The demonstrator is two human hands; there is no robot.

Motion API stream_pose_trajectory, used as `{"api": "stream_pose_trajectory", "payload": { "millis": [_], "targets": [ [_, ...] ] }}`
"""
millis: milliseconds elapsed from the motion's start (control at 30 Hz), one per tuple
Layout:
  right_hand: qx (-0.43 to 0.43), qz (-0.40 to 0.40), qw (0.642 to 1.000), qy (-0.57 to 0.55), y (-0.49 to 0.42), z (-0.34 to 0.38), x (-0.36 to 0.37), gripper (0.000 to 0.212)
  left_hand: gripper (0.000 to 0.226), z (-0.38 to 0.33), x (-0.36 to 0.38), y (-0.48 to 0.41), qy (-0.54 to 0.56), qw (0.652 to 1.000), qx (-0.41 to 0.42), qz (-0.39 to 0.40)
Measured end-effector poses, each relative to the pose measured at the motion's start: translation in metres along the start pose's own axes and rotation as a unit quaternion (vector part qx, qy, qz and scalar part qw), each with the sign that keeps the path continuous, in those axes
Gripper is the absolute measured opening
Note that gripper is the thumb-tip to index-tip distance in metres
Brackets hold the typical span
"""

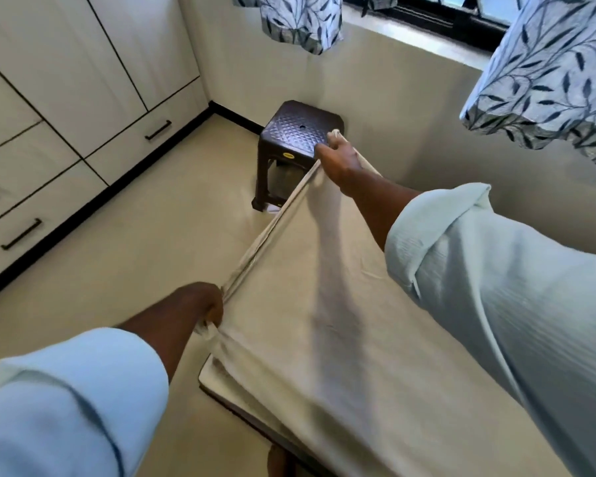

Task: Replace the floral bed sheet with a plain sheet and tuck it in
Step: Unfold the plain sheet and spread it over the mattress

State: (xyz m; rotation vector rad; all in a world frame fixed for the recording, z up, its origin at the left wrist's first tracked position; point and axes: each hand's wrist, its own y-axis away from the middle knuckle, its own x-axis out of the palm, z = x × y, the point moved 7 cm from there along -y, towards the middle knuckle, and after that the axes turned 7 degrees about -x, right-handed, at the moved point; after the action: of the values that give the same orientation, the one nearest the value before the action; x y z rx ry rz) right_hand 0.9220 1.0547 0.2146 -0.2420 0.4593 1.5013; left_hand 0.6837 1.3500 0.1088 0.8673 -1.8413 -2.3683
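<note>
Two hands stretch the plain sheet point(324, 321) along its left edge, over the bed point(211, 376). Nearer, the left hand point(209, 306) has its grip closed round bunched cloth; farther, the right hand point(338, 163) has its grip pinching the far corner. Behind it stands a dark plastic stool point(296, 129), whose yellow label point(288, 155) is too small to read.

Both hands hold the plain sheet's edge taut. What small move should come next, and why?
Probably lower that edge down the side of the bed: the left hand and right hand grip the plain sheet stretched above it, not yet tucked.
</note>
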Motion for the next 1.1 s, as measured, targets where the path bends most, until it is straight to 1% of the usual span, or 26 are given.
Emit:
{"api": "stream_pose_trajectory", "payload": {
  "millis": [33, 67, 100, 133, 200, 233, 267, 367, 400, 500, 567, 700, 767, 933, 1100],
  "targets": [
    [-0.003, 0.014, 1.000, 0.002, 0.001, 0.004, 0.005, 0.039, 0.037, 0.005, -0.002, -0.003, 0.027, 1.000, -0.008, -0.009],
    [-0.007, 0.038, 0.999, 0.004, 0.003, 0.008, 0.012, 0.060, 0.040, 0.009, -0.005, -0.010, 0.037, 0.999, -0.013, -0.036],
    [-0.002, 0.059, 0.998, 0.019, 0.003, 0.007, 0.017, 0.077, 0.046, 0.012, -0.009, -0.013, 0.026, 0.996, -0.014, -0.088],
    [0.008, 0.077, 0.996, 0.045, 0.006, 0.002, 0.022, 0.087, 0.053, 0.016, -0.011, -0.015, 0.005, 0.989, -0.010, -0.145],
    [0.023, 0.096, 0.987, 0.123, 0.009, -0.016, 0.029, 0.098, 0.051, 0.021, -0.007, -0.011, -0.017, 0.979, -0.004, -0.203],
    [0.033, 0.109, 0.980, 0.163, 0.012, -0.028, 0.032, 0.099, 0.049, 0.024, -0.001, -0.013, -0.013, 0.977, -0.007, -0.211],
    [0.041, 0.126, 0.974, 0.183, 0.017, -0.041, 0.037, 0.094, 0.049, 0.027, 0.005, -0.016, -0.004, 0.977, -0.009, -0.212],
    [0.051, 0.175, 0.969, 0.169, 0.050, -0.069, 0.048, 0.061, 0.056, 0.029, 0.024, -0.026, 0.016, 0.982, -0.016, -0.189],
    [0.064, 0.188, 0.966, 0.169, 0.063, -0.082, 0.049, 0.056, 0.059, 0.027, 0.029, -0.027, 0.020, 0.984, -0.011, -0.179],
    [0.101, 0.203, 0.957, 0.183, 0.101, -0.119, 0.047, 0.063, 0.070, 0.011, 0.035, -0.026, 0.022, 0.988, 0.014, -0.153],
    [0.126, 0.213, 0.948, 0.200, 0.125, -0.137, 0.042, 0.064, 0.077, -0.004, 0.031, -0.020, 0.024, 0.987, 0.039, -0.151],
    [0.136, 0.221, 0.934, 0.248, 0.168, -0.158, 0.021, 0.062, 0.066, -0.030, 0.013, -0.004, 0.036, 0.981, 0.089, -0.167],
    [0.145, 0.212, 0.932, 0.256, 0.186, -0.162, 0.007, 0.061, 0.066, -0.042, 0.005, 0.008, 0.038, 0.976, 0.121, -0.175],
    [0.162, 0.183, 0.937, 0.250, 0.229, -0.156, -0.020, 0.060, 0.080, -0.060, -0.005, 0.039, 0.040, 0.965, 0.182, -0.185],
    [0.176, 0.150, 0.944, 0.237, 0.276, -0.141, -0.036, 0.058, 0.081, -0.063, -0.004, 0.074, 0.040, 0.952, 0.233, -0.193]
  ]
}}
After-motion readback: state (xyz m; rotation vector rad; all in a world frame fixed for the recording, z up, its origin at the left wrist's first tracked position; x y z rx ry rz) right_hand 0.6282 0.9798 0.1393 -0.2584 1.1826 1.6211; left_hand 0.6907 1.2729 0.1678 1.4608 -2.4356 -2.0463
